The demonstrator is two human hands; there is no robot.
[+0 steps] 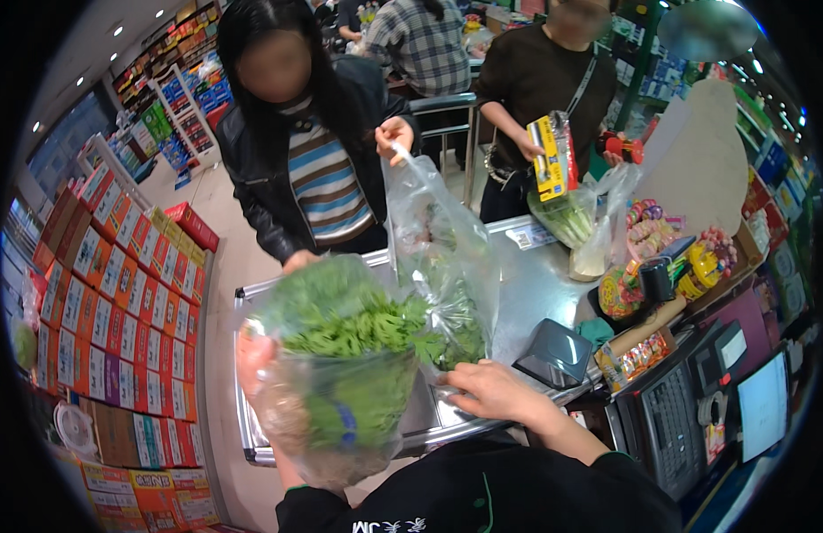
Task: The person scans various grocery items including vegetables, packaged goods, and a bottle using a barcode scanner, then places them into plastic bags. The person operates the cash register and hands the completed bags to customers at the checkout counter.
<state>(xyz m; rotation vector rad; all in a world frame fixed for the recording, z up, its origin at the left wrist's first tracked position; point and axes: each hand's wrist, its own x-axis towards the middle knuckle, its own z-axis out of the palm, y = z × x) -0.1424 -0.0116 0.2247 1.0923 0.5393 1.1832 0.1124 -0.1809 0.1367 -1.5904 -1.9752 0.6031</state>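
Observation:
My left hand (pixel 255 366) grips a clear plastic bag of leafy greens (pixel 358 400) from its left side, above the counter's near left part. Frilly leaves stick out of its top, and a blue band shows on its front. Beyond the greens to the right, a person's hand (pixel 394 135) holds up a clear plastic carrier bag (pixel 444 233) with dark green produce inside. My right hand (pixel 488 393) is at the carrier bag's lower edge, over the counter's near rim. Its fingers are curled, but whether they pinch the plastic I cannot tell.
A metal checkout counter (pixel 538 300) spans the middle. On it stand a dark glass-topped scanner (pixel 554 353) and bagged vegetables (pixel 571 226). A keyboard (pixel 674 420) and a screen (pixel 763 406) are at right. Stacked cartons (pixel 118 286) line the left. Another person holds a yellow package (pixel 550 160).

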